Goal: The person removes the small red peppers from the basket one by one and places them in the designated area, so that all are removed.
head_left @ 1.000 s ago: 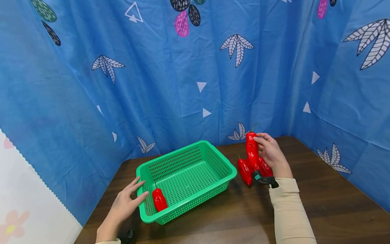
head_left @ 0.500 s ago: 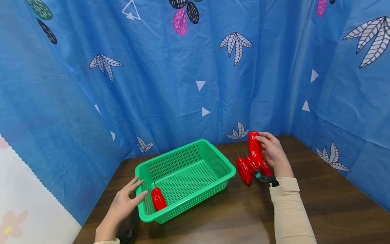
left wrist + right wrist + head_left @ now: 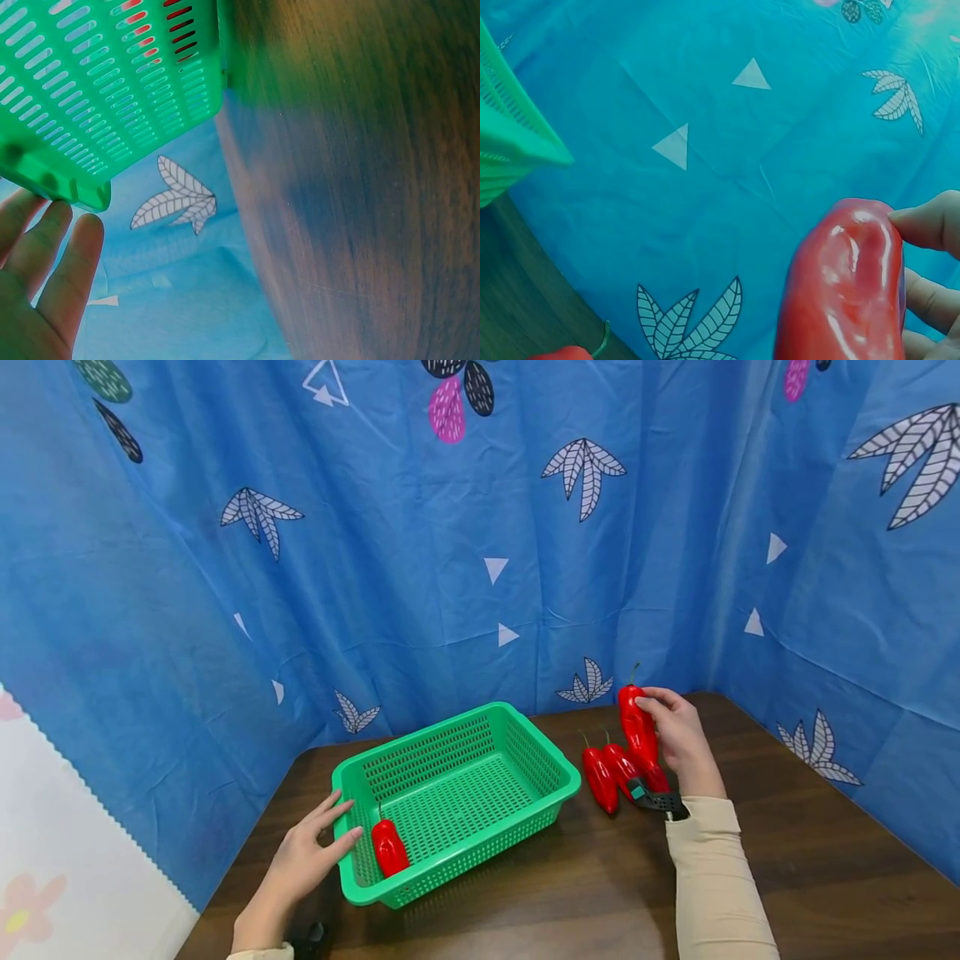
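My right hand [image 3: 678,735] pinches a shiny red chili pepper [image 3: 637,727] near its stem end, tip down, above the table at the right. In the right wrist view, thumb and fingers sit on the right side of this pepper [image 3: 847,292]. Close below and left lie two more red peppers, an outer one [image 3: 599,781] and an inner one [image 3: 617,763]; red also shows at the held pepper's lower end. At the left rim of a green plastic basket [image 3: 456,877], my left hand [image 3: 303,860] touches with extended fingers. Inside that basket is one red pepper [image 3: 390,847].
The brown wooden table [image 3: 570,893] carries everything. A blue patterned curtain [image 3: 420,568] hangs behind it and along the right side. At the lower left hangs a white floral cloth [image 3: 67,843].
The right hand has moved slightly right with the held pepper, whose lower end swung right, uncovering more of the inner pepper on the table. The left hand and basket stay put.
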Available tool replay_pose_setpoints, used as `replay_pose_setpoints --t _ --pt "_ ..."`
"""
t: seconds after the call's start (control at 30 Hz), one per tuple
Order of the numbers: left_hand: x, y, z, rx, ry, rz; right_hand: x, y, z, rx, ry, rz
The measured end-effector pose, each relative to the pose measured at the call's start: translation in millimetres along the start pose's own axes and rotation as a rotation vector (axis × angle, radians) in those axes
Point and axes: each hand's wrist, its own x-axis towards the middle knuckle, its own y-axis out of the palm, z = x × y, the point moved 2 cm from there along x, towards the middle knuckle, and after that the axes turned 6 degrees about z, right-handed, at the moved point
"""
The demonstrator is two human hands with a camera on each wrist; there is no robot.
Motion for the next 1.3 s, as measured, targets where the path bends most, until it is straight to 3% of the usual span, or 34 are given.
replay_pose_setpoints --t 0.27,0.67,1.3 --pt "0.8 -0.3 0.4 -0.006 -0.001 -0.001 -0.4 -5.5 -1.6 -0.019 0.032 -0.034" --pt "-1.1 -1.0 -1.5 -0.004 -0.001 0.005 0.9 -10.6 -9.6 -0.185 0.048 -0.117" --pt "-1.5 -2.3 -3.9 0.012 -0.01 0.005 4.8 -24.9 -28.9 -0.244 0.11 -0.243"
